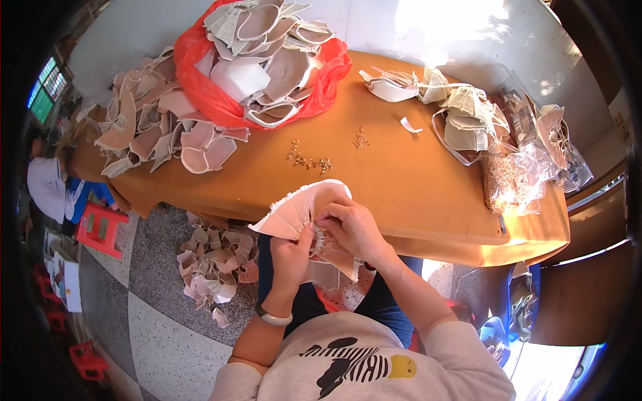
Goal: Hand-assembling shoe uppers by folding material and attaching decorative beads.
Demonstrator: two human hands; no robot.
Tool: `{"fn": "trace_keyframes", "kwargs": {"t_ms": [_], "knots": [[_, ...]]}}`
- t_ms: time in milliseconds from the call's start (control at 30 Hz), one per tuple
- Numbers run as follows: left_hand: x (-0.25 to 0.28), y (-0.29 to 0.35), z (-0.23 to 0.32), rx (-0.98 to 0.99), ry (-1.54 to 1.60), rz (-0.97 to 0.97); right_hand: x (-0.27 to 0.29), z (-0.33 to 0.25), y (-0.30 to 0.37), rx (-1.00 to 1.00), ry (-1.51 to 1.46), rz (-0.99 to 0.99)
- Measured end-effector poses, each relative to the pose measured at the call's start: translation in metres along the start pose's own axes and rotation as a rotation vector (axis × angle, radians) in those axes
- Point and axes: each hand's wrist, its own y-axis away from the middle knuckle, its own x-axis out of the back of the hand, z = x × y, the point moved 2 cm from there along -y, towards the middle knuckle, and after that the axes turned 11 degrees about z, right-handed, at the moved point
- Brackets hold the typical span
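1. Left hand [291,255] grips the pink bra [289,212] above the lap [386,302], thumb at its middle; right hand [356,230] pinches there, fingertips nearly together.
2. Holding the gathered bra steady should help fine fingerwork.
3. Brassy bits [325,164] lie on the smooth orange worktop [408,170].
4. Beyond, curved cups [243,79] fill a crinkled red bag [338,73].

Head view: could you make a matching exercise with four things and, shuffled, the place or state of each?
1. Beige fabric piece
2. Red plastic bag
3. Pale wristband
4. Small gold-coloured bits

A. Lying loose on the orange-brown tabletop
B. Held by the left hand and right hand
C. Open, heaped with cup-shaped pieces
D. Worn at the left wrist

Pairs: 1-B, 2-C, 3-D, 4-A
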Motion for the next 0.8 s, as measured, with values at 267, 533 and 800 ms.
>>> {"fn": "trace_keyframes", "kwargs": {"t_ms": [267, 533, 800], "knots": [[0.005, 0.007, -0.004, 0.056, -0.008, -0.011, 0.001, -0.006, -0.01, -0.18, 0.145, 0.001], [0.01, -0.004, -0.004, 0.148, -0.042, -0.071, 0.018, 0.067, -0.069, -0.342, 0.051, 0.177], [0.015, -0.008, -0.016, 0.157, 0.042, -0.116, 0.008, 0.072, -0.085, -0.084, 0.344, 0.097]]}}
